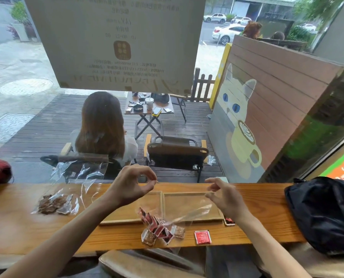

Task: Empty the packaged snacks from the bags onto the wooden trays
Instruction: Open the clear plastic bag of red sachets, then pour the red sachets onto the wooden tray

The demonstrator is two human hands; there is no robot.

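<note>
Snack packets (pixel 159 230) blurred inside barely visible clear bag (pixel 187 214).

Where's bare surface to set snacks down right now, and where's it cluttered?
Free: the floor of the right wooden tray and the far part of the left wooden tray; also bare counter in front of the brown snack bag. Crowded: the counter edge in front of the trays, with the red snack packets and a lone red packet.
</note>
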